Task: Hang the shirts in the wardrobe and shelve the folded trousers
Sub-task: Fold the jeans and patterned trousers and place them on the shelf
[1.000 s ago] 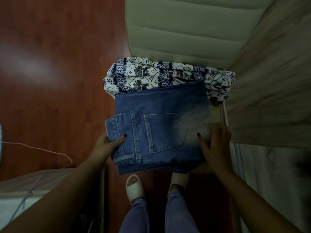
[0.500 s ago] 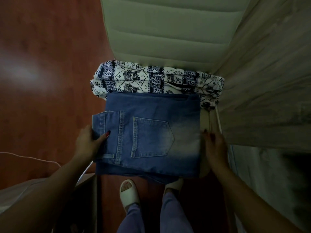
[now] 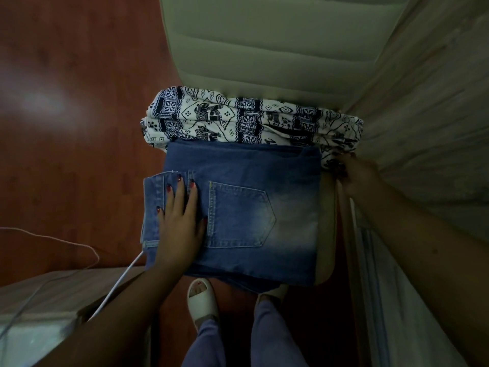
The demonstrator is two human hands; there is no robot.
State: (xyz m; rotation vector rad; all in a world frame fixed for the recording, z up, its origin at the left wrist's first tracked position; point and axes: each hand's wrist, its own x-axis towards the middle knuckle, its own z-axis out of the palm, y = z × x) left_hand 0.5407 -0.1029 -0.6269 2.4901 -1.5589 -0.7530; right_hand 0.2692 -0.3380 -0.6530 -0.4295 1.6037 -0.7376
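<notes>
Folded jeans (image 3: 254, 207) lie under the left hand (image 3: 180, 223), its fingers (image 3: 181, 192) spread flat on the waistband end; long axis runs left to right. The right hand (image 3: 354, 176) appears to pinch the patterned trousers (image 3: 238, 117) just beyond, dimly lit.

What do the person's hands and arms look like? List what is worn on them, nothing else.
Both forearms are bare, with no sleeves, watch or bracelet in view. The left hand has dark red nail polish. The right hand is dim and partly hidden; its nails cannot be made out now. No rings are visible.
</notes>
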